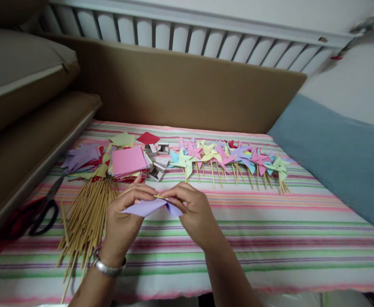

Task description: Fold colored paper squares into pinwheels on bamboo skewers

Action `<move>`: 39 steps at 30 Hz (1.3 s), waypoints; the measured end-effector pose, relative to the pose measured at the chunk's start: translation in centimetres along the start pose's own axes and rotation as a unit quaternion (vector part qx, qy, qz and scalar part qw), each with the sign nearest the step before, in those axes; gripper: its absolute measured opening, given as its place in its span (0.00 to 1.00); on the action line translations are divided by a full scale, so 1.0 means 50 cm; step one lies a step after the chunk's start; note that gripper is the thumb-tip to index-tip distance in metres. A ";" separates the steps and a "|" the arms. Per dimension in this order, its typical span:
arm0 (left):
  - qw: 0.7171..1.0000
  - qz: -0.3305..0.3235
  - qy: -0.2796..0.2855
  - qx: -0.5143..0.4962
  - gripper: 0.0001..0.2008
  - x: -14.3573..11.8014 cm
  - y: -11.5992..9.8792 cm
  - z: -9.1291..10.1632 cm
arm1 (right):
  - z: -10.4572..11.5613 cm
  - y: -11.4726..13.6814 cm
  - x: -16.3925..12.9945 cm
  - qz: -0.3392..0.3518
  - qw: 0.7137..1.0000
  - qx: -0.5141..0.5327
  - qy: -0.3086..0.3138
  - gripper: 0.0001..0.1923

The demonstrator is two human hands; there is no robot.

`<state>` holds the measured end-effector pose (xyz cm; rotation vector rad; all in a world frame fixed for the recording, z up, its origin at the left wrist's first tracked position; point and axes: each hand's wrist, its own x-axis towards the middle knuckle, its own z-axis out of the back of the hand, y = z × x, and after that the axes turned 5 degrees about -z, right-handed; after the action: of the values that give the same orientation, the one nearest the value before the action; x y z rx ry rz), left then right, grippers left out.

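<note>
A folded lilac paper pinwheel (145,207) is held up above the striped cloth, level with my fingers. My left hand (123,213) is closed on its left side, thumb below and fingers along the top. From the right, my right hand (195,211) pinches a thin wooden stick (159,197) at the pinwheel's upper edge. Little of the stick shows; the fingers cover the rest. Beside my left hand lies a heap of loose wooden sticks (86,217). A stack of square paper sheets (129,161), pink on top, is just beyond my left fingers.
Several finished pinwheels (209,152) on sticks lie in a row at the back. Small open boxes (158,168) stand by the paper. Cut lilac pieces (81,157) and black-handled scissors (46,213) are at left. A cardboard panel (187,89) rises behind, and stacked cushions (30,123) stand left.
</note>
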<state>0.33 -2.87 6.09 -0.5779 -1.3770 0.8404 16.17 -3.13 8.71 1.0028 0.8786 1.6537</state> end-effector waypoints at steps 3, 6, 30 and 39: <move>1.000 0.025 -0.005 -0.009 0.06 -0.001 -0.001 0.002 | 0.004 0.002 0.000 -0.006 1.000 0.002 0.003 0.09; 0.996 0.076 -0.032 -0.029 0.03 -0.001 0.004 0.009 | 0.014 -0.001 0.002 -0.026 0.999 -0.023 -0.004 0.11; 0.906 0.371 -0.080 -0.188 0.26 0.019 0.048 0.000 | 0.097 -0.232 0.050 -0.221 0.941 0.088 -0.242 0.06; 0.908 0.376 -0.051 -0.175 0.22 0.007 0.069 0.003 | 0.110 -0.310 0.072 -0.256 0.887 0.141 -0.357 0.11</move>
<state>-0.41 -0.54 3.63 -1.4198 -1.4153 1.2509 26.19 4.93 -2.18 1.3133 0.7824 0.6312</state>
